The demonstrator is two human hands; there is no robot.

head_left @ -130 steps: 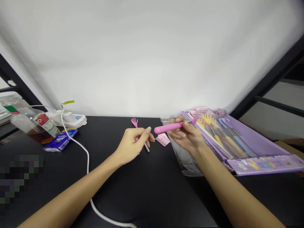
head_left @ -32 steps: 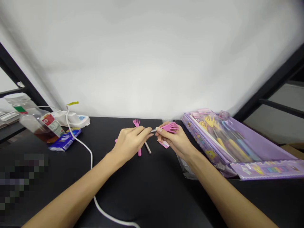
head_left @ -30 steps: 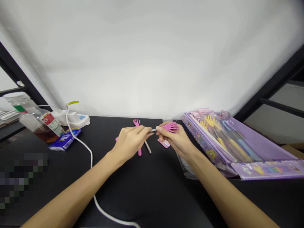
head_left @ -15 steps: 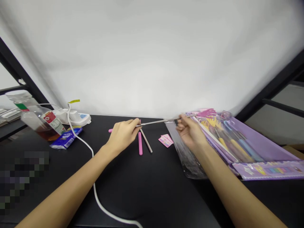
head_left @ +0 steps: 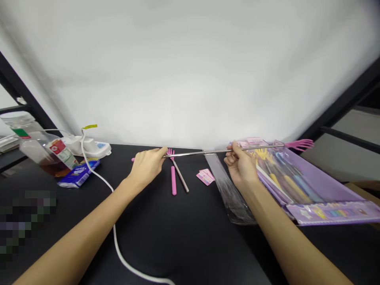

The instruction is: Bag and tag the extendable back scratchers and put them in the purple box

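Observation:
A back scratcher (head_left: 202,152) with a thin metal rod and a pink claw head stretches nearly level across the view. My left hand (head_left: 147,165) is closed around its pink handle, whose tip shows beyond the fist. Farther along the rod, my right hand (head_left: 242,163) pinches it between thumb and fingers, with the claw out to the right. Below the rod, a second claw-headed metal rod (head_left: 181,177) lies on the black table (head_left: 190,237). Beside that rod is a separate pink handle (head_left: 173,180). Two small pink cards (head_left: 205,177) lie between my hands.
Purple packaging (head_left: 332,176) with yellow and blue back scratchers lies at right, beside a clear plastic sleeve (head_left: 234,202). On the left are a jar (head_left: 44,146), a blue packet (head_left: 77,174), a power strip (head_left: 97,149) and a white cable (head_left: 118,253). A white wall stands behind.
The back scratcher's rod has grown longer. Its pink claw has moved right, past my right hand. My left hand has shifted slightly left, and the view has turned a little.

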